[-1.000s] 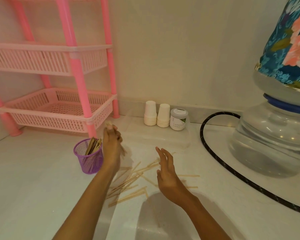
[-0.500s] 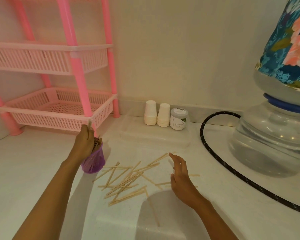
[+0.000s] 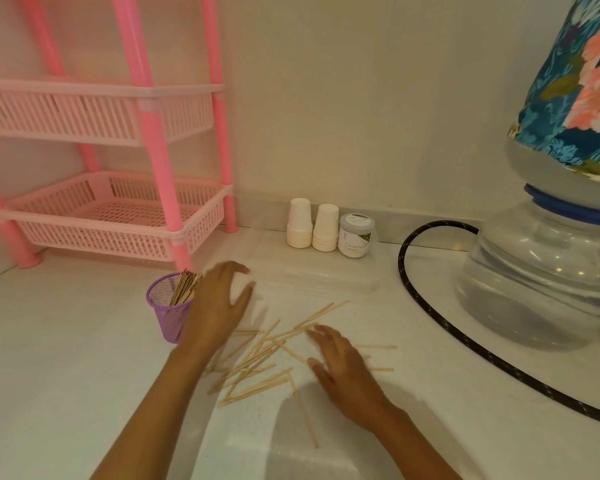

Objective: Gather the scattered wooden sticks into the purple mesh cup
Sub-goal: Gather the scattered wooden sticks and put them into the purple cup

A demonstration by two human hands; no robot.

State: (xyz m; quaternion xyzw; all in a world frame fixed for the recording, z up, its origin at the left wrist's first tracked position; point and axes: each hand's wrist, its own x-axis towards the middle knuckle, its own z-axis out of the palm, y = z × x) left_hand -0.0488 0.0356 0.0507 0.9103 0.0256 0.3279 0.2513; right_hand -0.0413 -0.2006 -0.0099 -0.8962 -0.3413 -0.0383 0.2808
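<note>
The purple mesh cup (image 3: 163, 299) stands on the white counter and holds a bundle of wooden sticks (image 3: 185, 286) leaning to its right side. Several more wooden sticks (image 3: 257, 362) lie scattered in a loose pile to the right of the cup. My left hand (image 3: 219, 306) hovers just right of the cup with fingers spread and holds nothing. My right hand (image 3: 340, 365) is low over the right part of the pile, fingers extended toward the sticks, and covers some of them.
A pink plastic rack (image 3: 111, 216) stands behind the cup. Two stacks of white paper cups (image 3: 312, 225) and a small jar (image 3: 355, 235) sit by the wall. A black hose (image 3: 440, 327) curves past a large water bottle (image 3: 548, 258) at right.
My left hand has left the cup after dropping its sticks in and moved right, now open. My right hand has shifted slightly left and lower over the pile.
</note>
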